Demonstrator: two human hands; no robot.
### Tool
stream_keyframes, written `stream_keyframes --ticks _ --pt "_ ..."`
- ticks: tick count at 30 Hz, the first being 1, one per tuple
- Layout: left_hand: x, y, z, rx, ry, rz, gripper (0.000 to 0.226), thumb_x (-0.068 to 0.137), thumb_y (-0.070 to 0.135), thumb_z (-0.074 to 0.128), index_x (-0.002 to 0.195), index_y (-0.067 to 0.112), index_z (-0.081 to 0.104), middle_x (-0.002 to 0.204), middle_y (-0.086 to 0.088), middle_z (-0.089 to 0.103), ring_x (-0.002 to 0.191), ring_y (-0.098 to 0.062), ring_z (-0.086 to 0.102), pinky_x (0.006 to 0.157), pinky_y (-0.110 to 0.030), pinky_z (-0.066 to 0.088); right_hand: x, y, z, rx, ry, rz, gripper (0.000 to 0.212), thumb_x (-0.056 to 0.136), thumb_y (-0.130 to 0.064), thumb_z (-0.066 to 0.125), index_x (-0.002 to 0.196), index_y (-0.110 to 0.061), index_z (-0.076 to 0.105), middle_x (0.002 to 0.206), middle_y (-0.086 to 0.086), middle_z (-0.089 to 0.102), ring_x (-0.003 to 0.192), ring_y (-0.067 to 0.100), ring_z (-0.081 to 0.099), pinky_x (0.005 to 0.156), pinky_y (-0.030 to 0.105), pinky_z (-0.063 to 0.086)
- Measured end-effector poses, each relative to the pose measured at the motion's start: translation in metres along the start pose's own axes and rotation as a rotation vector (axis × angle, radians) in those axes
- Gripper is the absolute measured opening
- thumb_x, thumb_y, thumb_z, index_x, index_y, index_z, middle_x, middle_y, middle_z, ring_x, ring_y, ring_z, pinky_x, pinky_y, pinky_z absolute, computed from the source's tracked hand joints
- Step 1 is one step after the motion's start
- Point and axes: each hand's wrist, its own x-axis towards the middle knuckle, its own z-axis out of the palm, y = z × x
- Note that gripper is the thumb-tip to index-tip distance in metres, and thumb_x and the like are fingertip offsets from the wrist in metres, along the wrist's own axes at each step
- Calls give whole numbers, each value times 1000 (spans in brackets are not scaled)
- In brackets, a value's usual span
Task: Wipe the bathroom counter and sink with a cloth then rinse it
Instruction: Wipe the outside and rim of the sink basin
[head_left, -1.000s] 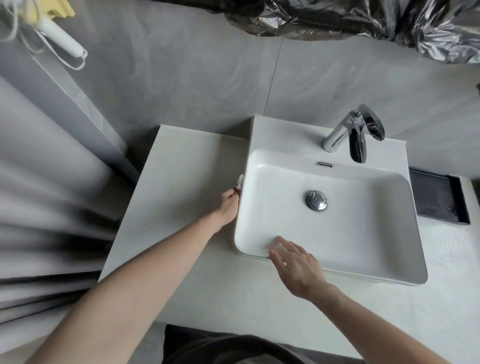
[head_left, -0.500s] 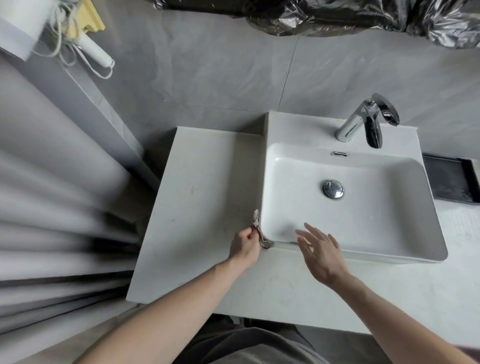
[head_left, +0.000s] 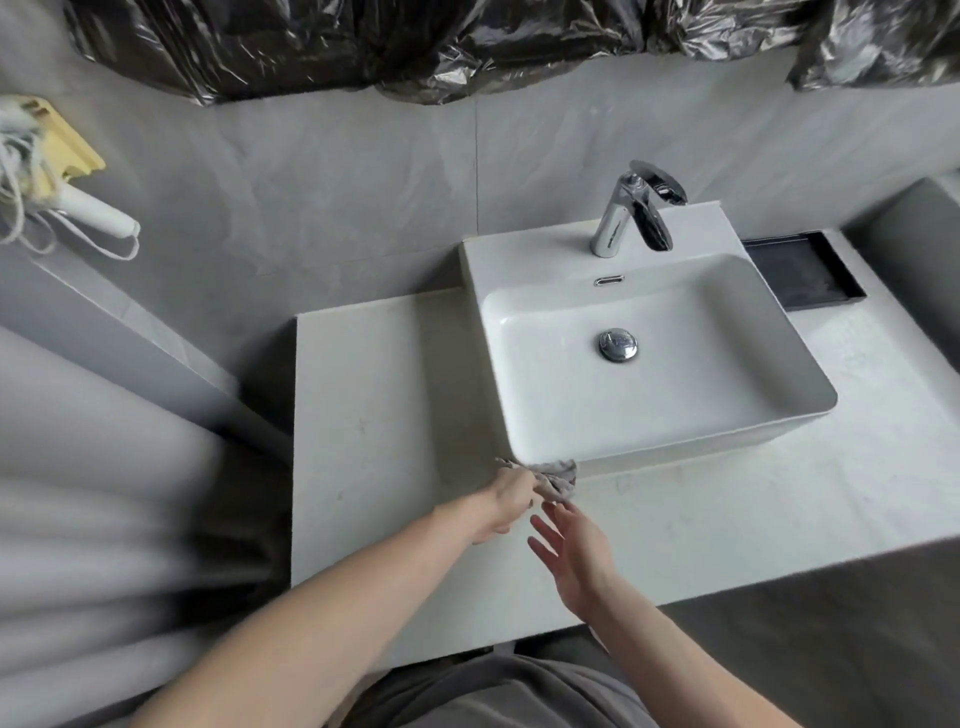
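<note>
Left hand (head_left: 506, 501): fingers curled closed around a bunched grey cloth (head_left: 556, 477), which protrudes just beyond the fingertips and is pressed onto the counter (head_left: 384, 415) where it meets the near left corner of the sink (head_left: 675, 431); the cloth touches the base of the sink wall at that corner. Right hand (head_left: 574, 551): empty, fingers spread and extended, palm turned toward the left hand, held above the counter just beside and nearer the viewer than the cloth; the tips of its fingers lie close to the cloth, though whether they touch it cannot be told. Sink: white rectangular vessel basin sitting on top of the counter, beyond both sets of fingers and to the right of the left hand's knuckles. Drain stopper (head_left: 617, 344): chrome, round, in the basin floor, well beyond the fingertips. Overflow slot (head_left: 609, 281): chrome, in the far basin wall. Faucet (head_left: 636, 213): chrome, single lever, mounted on the far ledge of the sink. Tray (head_left: 802, 273): dark, rectangular, on the counter just beside the far right side of the sink, well away from either hand. Black plastic sheeting (head_left: 415, 41): crumpled, glossy, along the wall at the top. White handheld appliance with cord (head_left: 88, 213): on the wall far to the left of the left hand, beside a yellow item (head_left: 67, 145).
</note>
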Motion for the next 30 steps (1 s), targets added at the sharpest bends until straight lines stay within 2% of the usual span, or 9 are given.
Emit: stream_keyframes --ticks 2,6,10,13,15,18,23,26,30 --pt "1 1 -16 311 18 98 49 94 23 36 132 20 67 142 -2 60 138 -28 49 117 -37 36 5 -6 17 87 -18 9 36 109 -11 40 139 -11 60 140 1 60 132 26 56 111 45 47" --pt "-3 6 -57 852 133 126 47 96 20 33 127 12 67 138 -15 61 124 -37 59 105 -38 48 9 -21 41 188 0 28 40 98 9 36 115 -2 71 106 6 75 119 25 61 114 46 44" --pt "6 27 -87 675 365 116 45 92 23 46 134 20 63 139 -2 63 130 -27 55 109 -31 43 15 -40 35 208 98 -74 41 92 19 26 104 -3 57 68 11 71 65 23 70 72 28 61" --pt "24 44 -92 504 371 130 68 88 34 55 153 15 40 153 -5 49 139 -26 46 114 -37 40 30 -60 11 217 245 -137 37 96 13 22 107 -4 53 72 15 66 58 26 65 62 31 55" --pt "31 53 -85 407 350 124 67 85 35 55 147 12 44 149 -8 51 133 -29 51 106 -37 46 31 -71 3 302 322 -136 37 97 11 22 89 -8 52 65 10 54 41 16 55 49 28 49" --pt "47 56 -73 385 369 159 52 88 28 52 137 10 50 139 -8 57 122 -31 56 99 -35 47 27 -68 16 379 332 -122 35 92 9 26 80 -13 50 46 2 46 35 14 44 62 33 47" --pt "52 57 -52 485 447 88 77 93 15 46 161 11 10 161 -13 32 144 -35 36 116 -39 36 17 -39 51 445 248 -56 30 79 1 33 98 -9 53 68 12 44 62 28 42 81 45 43" --pt "58 54 -50 506 487 84 78 95 13 46 161 10 5 162 -14 29 145 -36 35 116 -38 35 5 -44 43 452 192 -55 29 82 7 26 74 -4 52 62 13 48 52 29 46 73 43 48" --pt "68 50 -55 500 511 130 68 89 17 50 153 10 29 149 -14 47 134 -37 48 108 -41 44 9 -76 0 437 266 -122 34 90 7 24 72 -7 49 53 8 45 33 22 44 56 34 46"
